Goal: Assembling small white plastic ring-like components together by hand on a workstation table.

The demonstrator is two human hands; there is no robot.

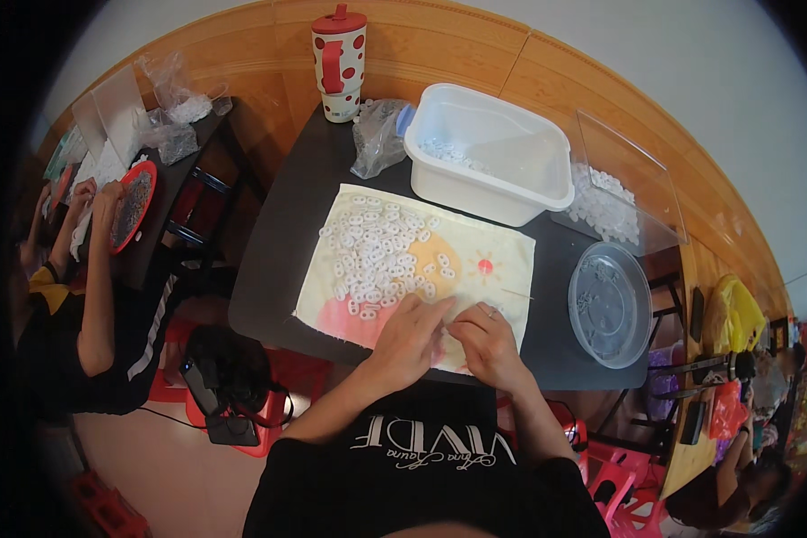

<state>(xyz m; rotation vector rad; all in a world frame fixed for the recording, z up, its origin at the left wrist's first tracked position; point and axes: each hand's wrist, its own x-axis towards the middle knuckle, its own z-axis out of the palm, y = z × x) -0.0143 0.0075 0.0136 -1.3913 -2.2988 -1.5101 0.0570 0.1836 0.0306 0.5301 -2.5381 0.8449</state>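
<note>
My left hand (408,339) and my right hand (488,342) meet at the near edge of a cream cloth (502,251). Their fingertips are pinched close together, and whatever sits between them is too small or hidden to make out. Just beyond my left hand spreads a heap of small white two-holed pieces (368,247), with a few lying apart on the cloth's yellow patch. A thin stick-like object (517,294) lies past my right hand.
Behind the cloth stand a white tub (489,193) holding small pieces, a clear plastic bag (378,134) and a red-dotted tumbler (339,67). At right are a round clear dish (611,345) with small bits and a clear box (637,184) of white pieces. Another person works at left.
</note>
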